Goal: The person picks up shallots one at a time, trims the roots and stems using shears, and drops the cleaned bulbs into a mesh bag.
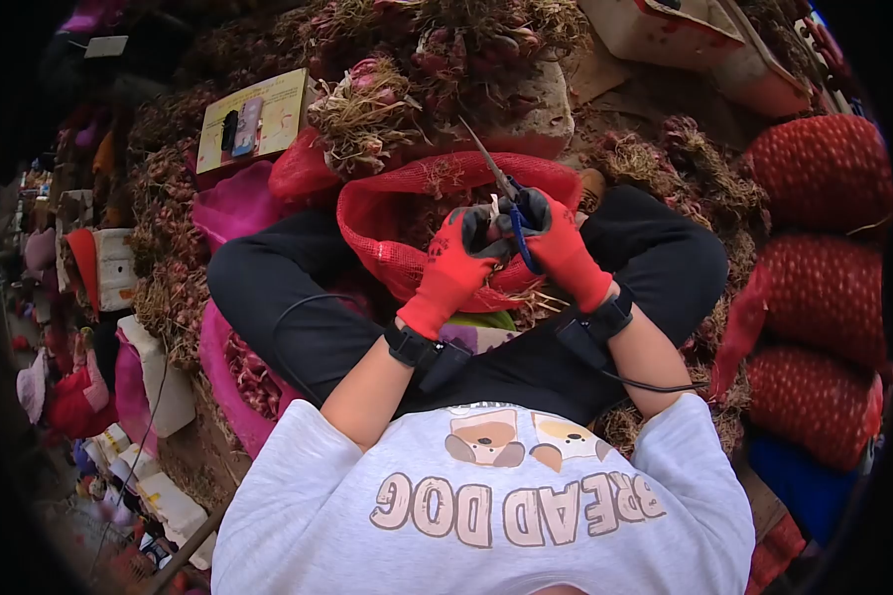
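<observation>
My right hand [551, 238], in a red and black glove, is closed round a pair of scissors [522, 236] with blue handles. The long blades point up and to the left, away from me. Close beside it, my left hand [456, 258], gloved the same way, is closed with its fingertips together. A pale dry tip pokes out there, apparently of a shallot [494, 206]; most of it is hidden by the fingers. Both hands are over an open red mesh bag [367, 213] between my crossed legs, with shallots partly visible inside.
Bundles of dried shallots [367, 104] lie ahead and along both sides. Full red mesh sacks [819, 169] are stacked at right. A yellow box [253, 119] with a phone [248, 126] stands ahead left. Pink bags [233, 203] and white foam boxes [159, 377] are at left.
</observation>
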{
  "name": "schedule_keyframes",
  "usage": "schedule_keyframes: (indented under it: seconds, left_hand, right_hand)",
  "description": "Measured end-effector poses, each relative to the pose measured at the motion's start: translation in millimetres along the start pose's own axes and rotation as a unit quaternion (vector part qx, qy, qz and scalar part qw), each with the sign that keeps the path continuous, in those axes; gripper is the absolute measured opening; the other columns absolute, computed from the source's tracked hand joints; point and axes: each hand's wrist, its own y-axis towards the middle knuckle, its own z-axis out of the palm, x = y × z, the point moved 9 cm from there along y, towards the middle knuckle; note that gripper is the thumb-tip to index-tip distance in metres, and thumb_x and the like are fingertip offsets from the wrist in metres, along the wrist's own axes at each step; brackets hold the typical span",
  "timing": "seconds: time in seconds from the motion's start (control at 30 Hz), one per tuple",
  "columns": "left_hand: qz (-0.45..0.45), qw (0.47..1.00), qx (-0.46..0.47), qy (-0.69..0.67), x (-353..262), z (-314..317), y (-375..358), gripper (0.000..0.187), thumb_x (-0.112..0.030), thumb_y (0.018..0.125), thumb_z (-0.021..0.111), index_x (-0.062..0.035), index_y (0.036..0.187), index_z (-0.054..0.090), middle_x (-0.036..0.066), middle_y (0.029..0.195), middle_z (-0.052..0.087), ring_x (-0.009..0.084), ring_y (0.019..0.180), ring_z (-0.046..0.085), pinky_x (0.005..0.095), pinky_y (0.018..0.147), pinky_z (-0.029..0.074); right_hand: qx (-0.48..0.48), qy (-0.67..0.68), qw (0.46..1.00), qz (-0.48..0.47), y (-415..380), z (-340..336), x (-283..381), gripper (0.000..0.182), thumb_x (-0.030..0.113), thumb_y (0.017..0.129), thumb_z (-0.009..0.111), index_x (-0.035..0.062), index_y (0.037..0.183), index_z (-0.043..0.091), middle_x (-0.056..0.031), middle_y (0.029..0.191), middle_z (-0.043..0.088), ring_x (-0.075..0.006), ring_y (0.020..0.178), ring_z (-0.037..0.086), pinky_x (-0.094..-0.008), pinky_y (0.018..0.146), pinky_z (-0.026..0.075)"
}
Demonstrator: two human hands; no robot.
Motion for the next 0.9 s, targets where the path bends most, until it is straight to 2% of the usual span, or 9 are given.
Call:
schedule_keyframes:
  seconds: [0.13, 0.23, 0.3, 0.33, 0.43, 0.53, 0.63, 0.73, 0.9]
  left_hand:
    - [-0.024, 0.983, 0.013, -0.184, 15.3, 10.6, -1.4, 0.043, 0.001, 0.073, 0.069, -0.0005, 0.114, 0.053, 0.009, 0.111, 0.058, 0.0174, 0.103, 0.058, 0.0301, 0.091, 0.046]
    - [-0.059, 0.912, 0.048, -0.403, 11.6, 16.9, 2.5, 0.039, 0.004, 0.079, 0.062, -0.0010, 0.116, 0.052, 0.006, 0.109, 0.057, 0.0134, 0.100, 0.056, 0.0280, 0.092, 0.046]
    - [-0.053, 0.862, 0.048, -0.502, -5.6, 9.0, 5.4, 0.033, 0.004, 0.085, 0.058, -0.0030, 0.116, 0.051, 0.002, 0.099, 0.057, 0.0093, 0.090, 0.056, 0.0272, 0.088, 0.049]
    - [-0.051, 0.874, 0.046, -0.481, 3.7, 7.5, 6.6, 0.033, 0.002, 0.088, 0.056, -0.0025, 0.120, 0.049, 0.001, 0.099, 0.056, 0.0091, 0.089, 0.056, 0.0261, 0.088, 0.049]
    - [-0.047, 0.921, 0.030, -0.386, 5.7, -3.2, 2.7, 0.035, 0.002, 0.086, 0.058, -0.0022, 0.120, 0.051, 0.002, 0.100, 0.058, 0.0091, 0.090, 0.057, 0.0252, 0.086, 0.049]
    - [-0.050, 0.957, 0.008, -0.285, 15.7, -0.6, -3.2, 0.046, 0.005, 0.078, 0.063, -0.0008, 0.122, 0.050, 0.005, 0.103, 0.061, 0.0090, 0.093, 0.058, 0.0235, 0.082, 0.048]
    - [-0.100, 0.954, 0.019, -0.281, 21.5, 8.7, -9.2, 0.037, 0.003, 0.082, 0.063, -0.0015, 0.118, 0.054, 0.004, 0.103, 0.061, 0.0100, 0.094, 0.057, 0.0238, 0.083, 0.047]
    - [-0.019, 0.962, 0.014, -0.272, 4.9, 3.9, -5.9, 0.033, -0.001, 0.084, 0.061, -0.0021, 0.116, 0.055, 0.003, 0.101, 0.061, 0.0102, 0.092, 0.058, 0.0241, 0.084, 0.047]
    - [-0.135, 0.869, 0.060, -0.473, 22.8, 18.9, -1.0, 0.022, -0.010, 0.093, 0.054, -0.0059, 0.114, 0.055, 0.000, 0.104, 0.058, 0.0098, 0.098, 0.056, 0.0263, 0.087, 0.048]
  right_hand:
    - [-0.041, -0.103, 0.991, -0.071, 4.9, -12.1, -5.9, 0.026, 0.012, 0.079, 0.071, 0.0017, 0.101, 0.060, -0.0043, 0.087, 0.067, -0.0110, 0.075, 0.059, -0.0299, 0.070, 0.049]
    - [-0.126, -0.180, 0.975, -0.019, 5.8, -31.4, -22.8, 0.026, 0.013, 0.080, 0.070, 0.0007, 0.101, 0.060, -0.0041, 0.087, 0.067, -0.0115, 0.074, 0.060, -0.0284, 0.069, 0.049]
    - [-0.074, 0.052, 0.994, 0.068, 3.5, -31.2, -39.8, 0.025, 0.012, 0.081, 0.069, 0.0003, 0.101, 0.060, -0.0038, 0.086, 0.066, -0.0118, 0.075, 0.060, -0.0277, 0.069, 0.049]
    - [-0.043, 0.167, 0.979, 0.109, 2.5, -25.2, -43.8, 0.024, 0.012, 0.082, 0.068, 0.0002, 0.101, 0.060, -0.0036, 0.085, 0.066, -0.0119, 0.075, 0.061, -0.0273, 0.069, 0.049]
    - [-0.026, 0.157, 0.982, 0.099, 0.9, -13.3, -17.3, 0.022, 0.011, 0.083, 0.067, 0.0004, 0.101, 0.060, -0.0026, 0.083, 0.065, -0.0113, 0.075, 0.060, -0.0267, 0.068, 0.049]
    - [0.021, 0.043, 0.999, -0.004, 1.5, 8.8, 10.6, 0.023, 0.010, 0.083, 0.067, 0.0003, 0.102, 0.059, -0.0026, 0.084, 0.065, -0.0109, 0.074, 0.060, -0.0260, 0.068, 0.050]
    - [-0.019, -0.039, 0.992, -0.115, 0.7, 6.5, 15.4, 0.025, 0.010, 0.082, 0.068, 0.0000, 0.103, 0.059, -0.0041, 0.086, 0.065, -0.0102, 0.075, 0.059, -0.0260, 0.068, 0.049]
    - [0.008, -0.022, 0.999, -0.037, 5.5, 1.1, -3.9, 0.027, 0.009, 0.081, 0.067, -0.0001, 0.105, 0.059, -0.0059, 0.090, 0.065, -0.0111, 0.078, 0.061, -0.0267, 0.069, 0.050]
    - [0.006, 0.258, 0.963, 0.083, -0.8, -11.9, -18.5, 0.024, 0.008, 0.082, 0.065, 0.0007, 0.104, 0.060, -0.0056, 0.092, 0.065, -0.0153, 0.078, 0.064, -0.0266, 0.068, 0.053]
